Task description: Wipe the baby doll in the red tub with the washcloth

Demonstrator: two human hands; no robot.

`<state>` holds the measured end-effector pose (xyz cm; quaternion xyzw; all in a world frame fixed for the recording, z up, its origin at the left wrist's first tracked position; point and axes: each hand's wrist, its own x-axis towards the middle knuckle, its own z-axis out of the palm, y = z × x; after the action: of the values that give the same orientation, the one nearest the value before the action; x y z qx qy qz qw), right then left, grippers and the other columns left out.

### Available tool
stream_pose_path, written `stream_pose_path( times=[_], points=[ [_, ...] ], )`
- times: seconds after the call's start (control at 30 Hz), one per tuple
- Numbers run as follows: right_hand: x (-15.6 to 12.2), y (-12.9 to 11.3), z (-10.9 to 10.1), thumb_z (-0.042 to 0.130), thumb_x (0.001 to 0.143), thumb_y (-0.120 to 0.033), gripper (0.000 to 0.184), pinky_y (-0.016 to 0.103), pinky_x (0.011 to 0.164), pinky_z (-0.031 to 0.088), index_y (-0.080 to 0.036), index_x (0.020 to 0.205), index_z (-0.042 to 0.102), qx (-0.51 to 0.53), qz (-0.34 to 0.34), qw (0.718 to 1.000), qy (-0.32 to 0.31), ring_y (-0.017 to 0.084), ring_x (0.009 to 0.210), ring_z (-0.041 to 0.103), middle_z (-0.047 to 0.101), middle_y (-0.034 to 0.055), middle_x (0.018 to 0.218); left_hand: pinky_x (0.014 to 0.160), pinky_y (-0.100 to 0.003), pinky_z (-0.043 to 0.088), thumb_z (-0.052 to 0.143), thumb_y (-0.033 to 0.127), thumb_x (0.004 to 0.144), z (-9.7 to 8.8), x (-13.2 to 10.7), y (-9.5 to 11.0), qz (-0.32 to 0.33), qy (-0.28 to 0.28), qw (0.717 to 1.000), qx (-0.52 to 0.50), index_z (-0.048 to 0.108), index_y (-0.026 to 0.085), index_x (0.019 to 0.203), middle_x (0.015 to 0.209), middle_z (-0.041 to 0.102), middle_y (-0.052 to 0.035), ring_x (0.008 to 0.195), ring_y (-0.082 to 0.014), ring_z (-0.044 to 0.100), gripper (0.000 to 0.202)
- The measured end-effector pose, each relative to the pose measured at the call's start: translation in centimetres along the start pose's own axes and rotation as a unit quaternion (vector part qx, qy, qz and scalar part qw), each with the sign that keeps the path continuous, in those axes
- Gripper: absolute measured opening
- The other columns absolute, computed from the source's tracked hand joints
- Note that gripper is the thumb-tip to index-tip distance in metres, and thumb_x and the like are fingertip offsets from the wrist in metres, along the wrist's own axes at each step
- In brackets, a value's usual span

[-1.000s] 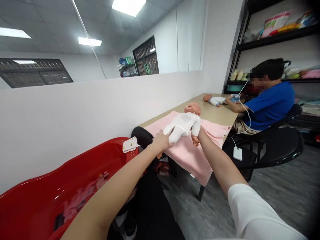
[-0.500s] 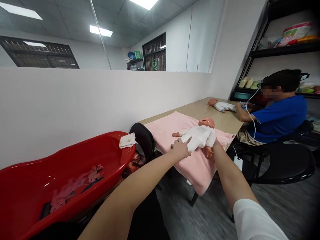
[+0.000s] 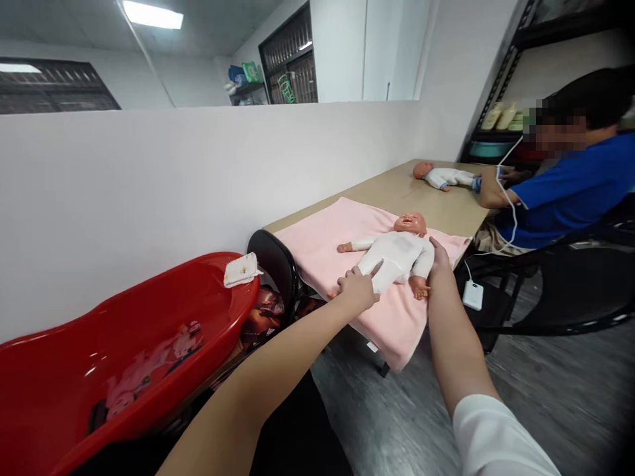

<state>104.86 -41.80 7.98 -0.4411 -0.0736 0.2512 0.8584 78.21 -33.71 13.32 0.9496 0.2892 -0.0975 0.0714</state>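
A baby doll [image 3: 397, 252] in a white suit lies on its back on a pink towel [image 3: 322, 241] spread over the near end of a tan table [image 3: 397, 192]. My left hand [image 3: 358, 289] is closed around the doll's legs at the towel's near edge. My right hand [image 3: 438, 259] rests against the doll's side by its arm; its fingers are partly hidden behind the doll.
A red baby tub [image 3: 124, 344] stands at the lower left with a folded diaper [image 3: 241, 270] on its rim. A black chair back [image 3: 272, 268] sits between tub and table. A seated person in blue [image 3: 570, 192] handles a second doll [image 3: 444, 177]. Black shelves [image 3: 501, 86] stand behind.
The doll has come down from being held above the towel to lying flat on it. Both my hands stayed on it, and my view has moved closer.
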Motion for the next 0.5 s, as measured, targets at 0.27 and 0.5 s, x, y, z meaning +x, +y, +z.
stream_pose_path(
  times=[0.27, 0.5],
  points=[
    [-6.5, 0.6, -3.0, 0.067, 0.089, -0.027, 0.032, 0.049, 0.123, 0.052, -0.015, 0.119, 0.07, -0.075, -0.102, 0.976, 0.179, 0.027, 0.124, 0.073, 0.078, 0.0136, 0.126, 0.122, -0.064, 0.047, 0.078, 0.044, 0.102, 3.4, -1.3, -0.5, 0.045, 0.142, 0.989, 0.01, 0.065, 0.014, 0.158, 0.181, 0.035, -0.029, 0.16, -0.0479, 0.045, 0.065],
    [-29.0, 10.7, -4.7, 0.068, 0.102, -0.027, 0.028, 0.066, 0.134, 0.036, -0.023, 0.129, 0.071, -0.37, -0.499, 0.782, 0.045, 0.032, 0.155, 0.056, 0.064, 0.0136, 0.157, 0.137, -0.059, 0.035, 0.061, 0.022, 0.106, 11.6, -11.1, -4.2, 0.29, 0.341, 0.893, -0.041, 0.076, 0.014, 0.137, 0.171, 0.055, -0.0207, 0.165, -0.0362, 0.044, 0.035]
  ],
)
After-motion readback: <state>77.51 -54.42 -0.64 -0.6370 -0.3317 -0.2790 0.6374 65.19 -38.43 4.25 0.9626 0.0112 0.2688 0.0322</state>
